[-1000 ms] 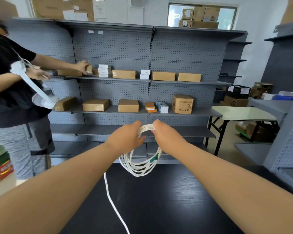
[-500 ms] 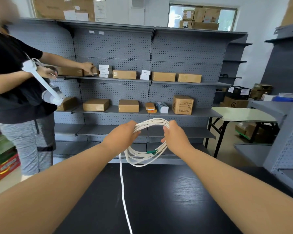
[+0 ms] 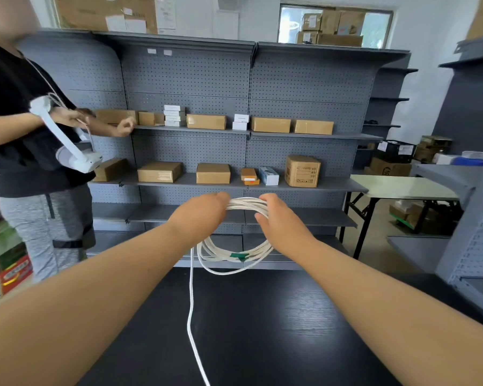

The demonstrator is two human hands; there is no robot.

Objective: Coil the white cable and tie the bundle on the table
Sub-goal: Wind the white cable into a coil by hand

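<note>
Head camera: the left hand (image 3: 204, 215) and right hand (image 3: 279, 221) sit close together, each with fingers curled round the top of the coiled thin white round cable (image 3: 246, 204), held in the air above the black wood-grain table (image 3: 276, 330). Loops hang slack below, a green tag (image 3: 239, 256) on them. A loose tail (image 3: 190, 302) trails down onto the table. The cable is likely light, limp and springy, so the loops want gripping together at the top.

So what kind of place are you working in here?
Probably a stockroom or small warehouse: grey pegboard shelving holding taped cardboard boxes, and more cartons stacked up by the window.
</note>
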